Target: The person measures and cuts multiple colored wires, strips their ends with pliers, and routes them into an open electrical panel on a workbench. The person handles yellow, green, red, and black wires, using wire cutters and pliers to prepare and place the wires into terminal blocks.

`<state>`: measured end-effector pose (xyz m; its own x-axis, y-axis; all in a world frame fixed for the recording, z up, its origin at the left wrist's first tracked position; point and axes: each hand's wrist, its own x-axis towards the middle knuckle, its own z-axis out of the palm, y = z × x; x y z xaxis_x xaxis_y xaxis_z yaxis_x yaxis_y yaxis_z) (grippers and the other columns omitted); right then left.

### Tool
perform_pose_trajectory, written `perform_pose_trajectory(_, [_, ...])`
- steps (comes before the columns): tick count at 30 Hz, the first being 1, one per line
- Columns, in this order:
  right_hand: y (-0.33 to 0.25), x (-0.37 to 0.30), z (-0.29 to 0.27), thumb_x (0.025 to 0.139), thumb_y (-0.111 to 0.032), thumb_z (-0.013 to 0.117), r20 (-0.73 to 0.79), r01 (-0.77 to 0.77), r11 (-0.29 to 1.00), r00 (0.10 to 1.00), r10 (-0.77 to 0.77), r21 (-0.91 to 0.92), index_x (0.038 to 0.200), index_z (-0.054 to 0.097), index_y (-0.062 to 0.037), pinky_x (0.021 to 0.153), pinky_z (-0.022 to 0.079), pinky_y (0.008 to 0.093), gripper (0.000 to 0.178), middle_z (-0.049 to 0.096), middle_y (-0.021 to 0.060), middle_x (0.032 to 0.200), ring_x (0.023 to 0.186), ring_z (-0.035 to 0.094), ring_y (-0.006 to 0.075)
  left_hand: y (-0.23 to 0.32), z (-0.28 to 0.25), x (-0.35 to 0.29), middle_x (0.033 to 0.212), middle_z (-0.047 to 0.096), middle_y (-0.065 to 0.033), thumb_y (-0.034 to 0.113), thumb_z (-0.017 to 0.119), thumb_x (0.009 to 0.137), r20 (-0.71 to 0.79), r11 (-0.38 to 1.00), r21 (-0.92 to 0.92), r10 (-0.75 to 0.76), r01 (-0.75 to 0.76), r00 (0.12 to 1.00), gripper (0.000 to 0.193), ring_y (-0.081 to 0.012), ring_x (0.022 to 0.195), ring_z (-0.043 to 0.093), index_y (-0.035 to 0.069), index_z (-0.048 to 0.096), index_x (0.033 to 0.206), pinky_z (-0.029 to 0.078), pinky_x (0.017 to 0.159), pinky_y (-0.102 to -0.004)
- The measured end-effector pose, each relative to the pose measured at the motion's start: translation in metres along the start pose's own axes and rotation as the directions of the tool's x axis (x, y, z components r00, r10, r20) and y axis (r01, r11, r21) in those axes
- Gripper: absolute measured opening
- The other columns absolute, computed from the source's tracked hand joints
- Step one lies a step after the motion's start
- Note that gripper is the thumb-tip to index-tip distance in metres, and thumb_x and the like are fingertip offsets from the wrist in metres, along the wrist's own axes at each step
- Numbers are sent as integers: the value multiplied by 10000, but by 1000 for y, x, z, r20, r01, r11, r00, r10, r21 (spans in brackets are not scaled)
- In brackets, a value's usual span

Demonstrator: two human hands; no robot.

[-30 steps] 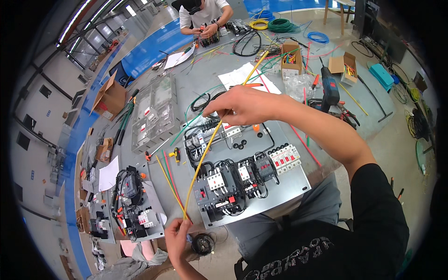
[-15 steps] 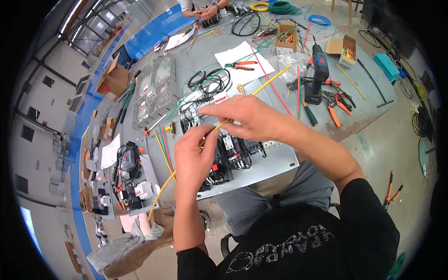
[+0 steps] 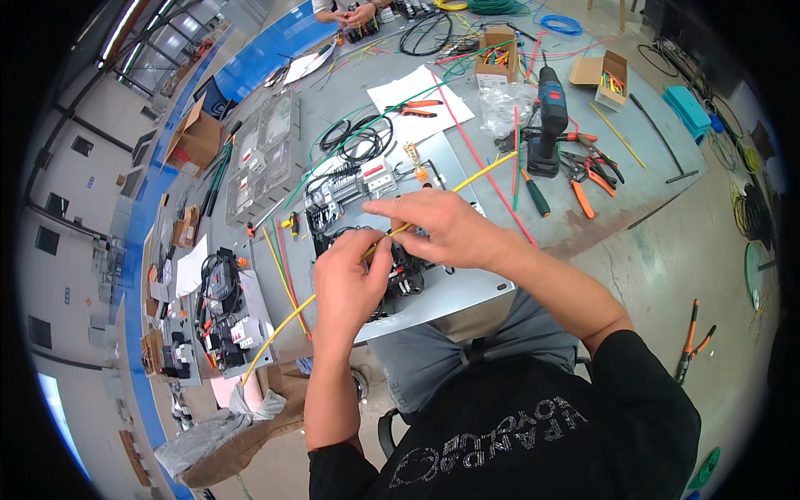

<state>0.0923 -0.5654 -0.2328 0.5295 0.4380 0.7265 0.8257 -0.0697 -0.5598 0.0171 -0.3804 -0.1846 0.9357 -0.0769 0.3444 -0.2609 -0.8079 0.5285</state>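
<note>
A long yellow wire runs through both my hands, from the lower left up to the right. My left hand pinches it between thumb and fingers. Close beside it, my right hand grips the same wire with its thumb underneath, the index finger stretched toward the left. Beneath the hands lies a metal mounting plate bearing black and white electrical components. A row of terminal blocks and a white circuit breaker show at its far side. My hands cover part of the components.
A cordless drill stands right, beside several pliers and a green-handled screwdriver. Boxes of coloured bits sit behind. Clear-lidded enclosures and another component plate are left. Another person's hands work at the far edge.
Both hands still hold the yellow wire and have come closer together. The wire's right-hand stretch slopes less steeply now. The whole view has shifted a little.
</note>
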Motion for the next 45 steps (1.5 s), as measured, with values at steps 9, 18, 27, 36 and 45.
perform_pose_trajectory(9, [0,-6,-4,842,-31,712,25,3,1000,1000,-2,-4,1412,626,-103,758,525,414,581,688,86,896,838,670,287,0,8,-3,795,674,-145,143,718,917,-21,999,-7,52,-52,998,120,-319,702,662,31,744,950,511,659,-413])
perform_pose_trajectory(18, [7,-7,-4,841,-45,724,64,3,1000,998,-1,-31,1398,626,-95,748,520,422,567,678,76,881,830,664,287,-4,2,-10,774,665,-137,125,737,922,-4,1000,-10,-5,5,1000,126,-271,665,628,1,733,944,491,637,-379])
perform_pose_trajectory(27, [11,-11,-18,833,-26,704,74,-101,995,992,102,-28,1353,644,-80,768,551,414,526,706,98,919,855,701,298,-23,-22,-37,769,677,-106,80,749,934,-30,991,-50,-123,122,992,117,-151,659,599,-33,729,955,473,618,-303])
perform_pose_trajectory(36, [26,-6,-31,842,7,705,77,-101,986,991,112,-129,1361,662,-87,803,536,373,529,693,66,906,865,683,242,-56,-54,-64,846,706,-129,86,768,923,-78,979,-40,-203,201,976,125,-205,673,651,-17,743,989,519,644,-315])
perform_pose_trajectory(45, [35,-4,-40,850,-38,699,59,-145,973,986,158,-181,1341,659,-131,868,509,412,501,681,43,920,903,669,252,-93,-77,-89,748,617,-83,68,753,935,-85,952,-54,-306,302,948,124,-144,669,549,-37,688,951,448,623,-299])
